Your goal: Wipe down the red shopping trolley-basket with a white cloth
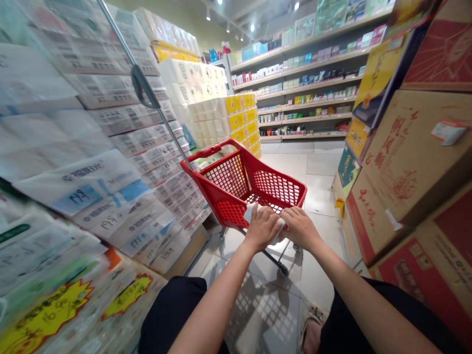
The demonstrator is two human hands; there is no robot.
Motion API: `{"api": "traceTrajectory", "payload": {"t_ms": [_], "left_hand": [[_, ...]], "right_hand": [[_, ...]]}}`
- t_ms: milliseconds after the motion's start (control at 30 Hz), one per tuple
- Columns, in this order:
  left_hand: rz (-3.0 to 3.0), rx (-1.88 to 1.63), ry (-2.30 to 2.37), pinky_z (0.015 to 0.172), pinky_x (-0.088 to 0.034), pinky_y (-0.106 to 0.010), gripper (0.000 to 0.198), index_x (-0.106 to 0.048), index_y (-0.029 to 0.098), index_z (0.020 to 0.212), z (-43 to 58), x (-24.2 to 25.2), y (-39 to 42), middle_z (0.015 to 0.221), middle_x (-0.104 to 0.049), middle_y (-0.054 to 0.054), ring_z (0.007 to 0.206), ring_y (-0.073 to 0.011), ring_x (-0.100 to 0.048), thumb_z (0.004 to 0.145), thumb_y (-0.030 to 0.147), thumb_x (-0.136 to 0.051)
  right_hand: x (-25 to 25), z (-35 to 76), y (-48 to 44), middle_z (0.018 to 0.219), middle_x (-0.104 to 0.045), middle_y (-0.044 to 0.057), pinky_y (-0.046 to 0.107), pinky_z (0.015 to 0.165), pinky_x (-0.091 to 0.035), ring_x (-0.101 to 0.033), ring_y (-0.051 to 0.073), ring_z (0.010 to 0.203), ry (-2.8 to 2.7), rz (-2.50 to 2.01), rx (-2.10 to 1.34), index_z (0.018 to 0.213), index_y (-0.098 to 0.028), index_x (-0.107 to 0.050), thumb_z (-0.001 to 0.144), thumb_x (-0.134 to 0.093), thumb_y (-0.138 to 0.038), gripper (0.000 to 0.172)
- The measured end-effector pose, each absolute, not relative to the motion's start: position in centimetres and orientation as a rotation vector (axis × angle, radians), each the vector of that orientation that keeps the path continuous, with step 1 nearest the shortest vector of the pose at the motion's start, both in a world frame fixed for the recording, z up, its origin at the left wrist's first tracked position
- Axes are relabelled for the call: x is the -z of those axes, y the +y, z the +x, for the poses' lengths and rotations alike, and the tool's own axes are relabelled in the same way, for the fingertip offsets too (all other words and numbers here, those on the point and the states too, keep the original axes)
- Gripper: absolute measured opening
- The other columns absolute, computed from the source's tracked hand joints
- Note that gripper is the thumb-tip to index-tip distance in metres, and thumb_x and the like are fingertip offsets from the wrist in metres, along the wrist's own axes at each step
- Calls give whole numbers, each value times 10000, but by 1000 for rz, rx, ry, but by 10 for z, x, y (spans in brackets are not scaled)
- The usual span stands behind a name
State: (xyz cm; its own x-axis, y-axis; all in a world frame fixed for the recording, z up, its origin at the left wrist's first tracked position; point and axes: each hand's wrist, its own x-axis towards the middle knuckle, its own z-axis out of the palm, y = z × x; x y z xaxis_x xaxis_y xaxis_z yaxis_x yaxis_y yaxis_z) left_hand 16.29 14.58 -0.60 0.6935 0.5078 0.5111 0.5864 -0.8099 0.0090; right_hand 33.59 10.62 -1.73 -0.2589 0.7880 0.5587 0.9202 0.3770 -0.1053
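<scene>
A red plastic shopping cart (pixel 236 184) stands tilted in the aisle in front of me. My left hand (pixel 261 227) and my right hand (pixel 300 227) are side by side at its near end, fingers curled round a white cloth or paper (pixel 251 211) pressed against the cart's rim. The cart's basket looks bare inside. My arms reach forward over my dark trousers.
Stacks of packaged tissue (pixel 110 162) wall the left side, with a metal pole (pixel 147 93) leaning across them. Cardboard boxes (pixel 409 162) are piled on the right. Shelves of small goods (pixel 306 83) line the far wall. Pale floor tiles (pixel 317 172) run ahead.
</scene>
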Motion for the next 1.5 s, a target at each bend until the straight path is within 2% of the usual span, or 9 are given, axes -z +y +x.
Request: {"api": "traceTrajectory", "payload": {"t_ms": [100,167,333,500,800,967,1100,1233,1500], "left_hand": [[-2868,694,-830,1192,-84,-491,252,-593,256,1011,151,-6,155,1081,-559,-14,1174,-178,-440,971,408,-396],[-2913,686,-833,1188,-71,-491,270,-602,248,977,145,-10,159,1055,-563,-10,1153,-174,-449,969,423,-397],[-2918,666,-819,1189,-90,-467,232,-621,255,963,135,-11,167,1058,-574,-3,1185,-174,-436,951,417,-456],[-2742,735,-903,1184,-144,-507,252,-617,255,1005,128,-1,164,1111,-563,-32,1180,-206,-448,946,438,-455],[-2404,866,-1195,1104,-290,-549,180,-595,184,928,163,25,137,959,-583,-88,1024,-265,-519,916,337,-501],[-2652,695,-870,1125,-273,-469,227,-608,219,937,138,13,154,971,-604,-40,1002,-203,-521,952,382,-450],[-2804,589,-678,1165,-209,-436,233,-621,271,1081,104,1,179,1111,-603,-19,1146,-181,-474,953,388,-466],[-2800,610,-715,1168,-214,-435,238,-627,273,1095,87,-6,193,1144,-589,-23,1175,-188,-455,943,387,-483],[-2485,837,-1109,1136,-245,-517,220,-616,213,930,142,22,139,984,-582,-74,1064,-246,-505,935,381,-474]], "right_hand": [[16,356,107,1161,-587,80,431,1008,-337,-491,273,1131,-2103,-1423,315,1120,-229,-521,755,-681,-379,426],[16,369,109,1228,-560,84,487,1080,-263,-449,290,1214,-2067,-1429,362,1150,-233,-505,752,-684,-455,489],[13,372,117,1060,-610,66,486,1068,-289,-519,266,1084,-2045,-1453,401,990,-246,-541,760,-670,-489,359],[10,351,122,930,-610,60,439,957,-341,-523,262,998,-2000,-1528,427,900,-243,-538,755,-664,-541,355],[14,327,116,959,-600,89,377,798,-354,-494,276,985,-1971,-1593,457,915,-226,-540,774,-657,-511,339],[9,343,112,975,-618,72,362,782,-354,-510,259,996,-2048,-1538,423,936,-241,-559,809,-625,-526,319],[11,348,111,989,-627,65,355,774,-357,-521,252,1003,-2055,-1515,410,955,-251,-572,819,-617,-526,311],[16,343,115,1017,-616,74,356,763,-374,-505,261,1019,-2036,-1525,404,964,-247,-560,803,-628,-547,347],[15,337,117,989,-604,75,362,768,-371,-490,264,1005,-2033,-1535,393,924,-244,-537,794,-653,-516,324]]}}
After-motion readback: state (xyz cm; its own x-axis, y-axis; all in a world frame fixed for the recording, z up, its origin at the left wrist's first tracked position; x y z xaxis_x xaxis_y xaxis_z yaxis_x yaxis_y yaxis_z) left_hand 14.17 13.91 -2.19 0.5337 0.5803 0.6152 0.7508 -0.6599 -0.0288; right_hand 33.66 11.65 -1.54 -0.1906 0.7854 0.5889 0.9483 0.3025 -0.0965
